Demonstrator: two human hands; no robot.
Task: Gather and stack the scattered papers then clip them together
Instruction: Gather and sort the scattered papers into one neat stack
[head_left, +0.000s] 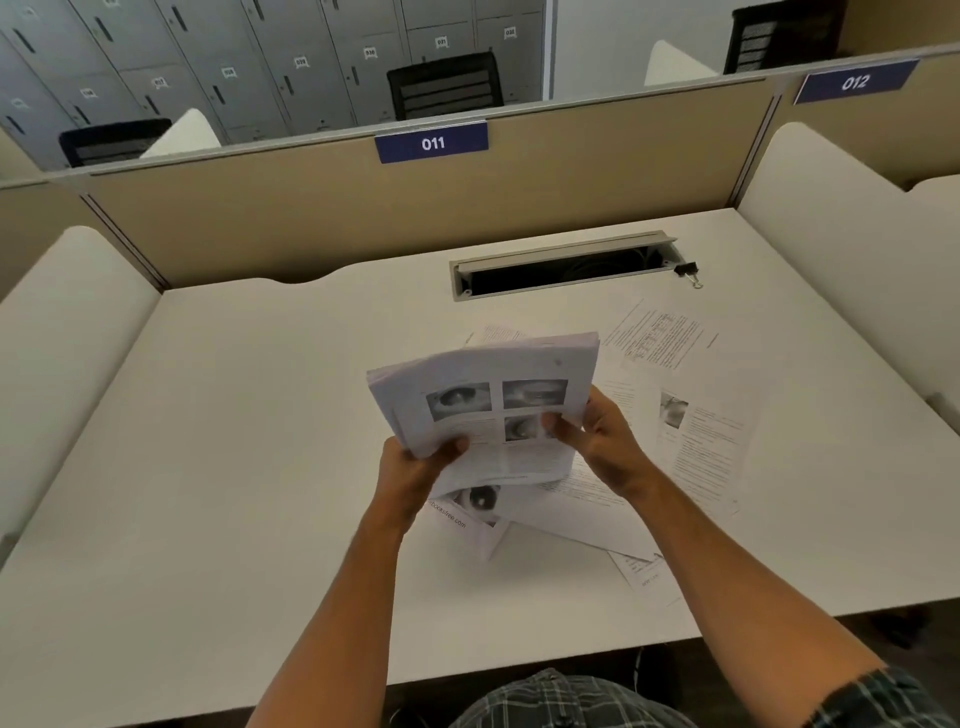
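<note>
Working over the white desk (234, 467), we hold the gathered stack (483, 395) lifted and tilted above it, long axis running away from us. Loose sheets (696, 431) lie flat to the right of the stack and under it, so our right hand (592, 441) is the nearer one to reach them. Our left hand (415, 462) grips the stack's near left corner; the right pinches its near right edge, thumb on top. The binder clip (688, 273) sits far right, beside the cable tray (566, 265).
</note>
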